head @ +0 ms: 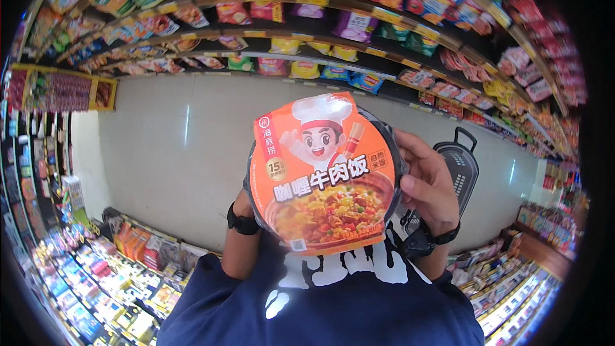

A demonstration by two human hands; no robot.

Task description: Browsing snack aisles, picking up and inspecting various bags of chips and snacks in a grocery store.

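A round self-heating rice bowl (331,173) is held up before my chest, its printed top facing me. An orange sleeve with a cartoon chef and a picture of rice covers it, and clear film wraps its black rim. My right hand (429,183) grips the right side, thumb on the near edge and fingers partly behind. On the opposite side, the bowl hides most of my left hand (244,204), whose wrist wears a black band (241,221). Close to my right forearm is a black plastic shopping basket (463,168); whether it hangs or stands is unclear.
Shelves of snack bags (305,68) curve across the far side of the aisle. Pale floor tiles (158,154) lie between them and me. Brightly lit packaged goods (110,293) fill the lower left, with more shelving (504,293) at lower right. A hanging-pack display (62,89) stands far left.
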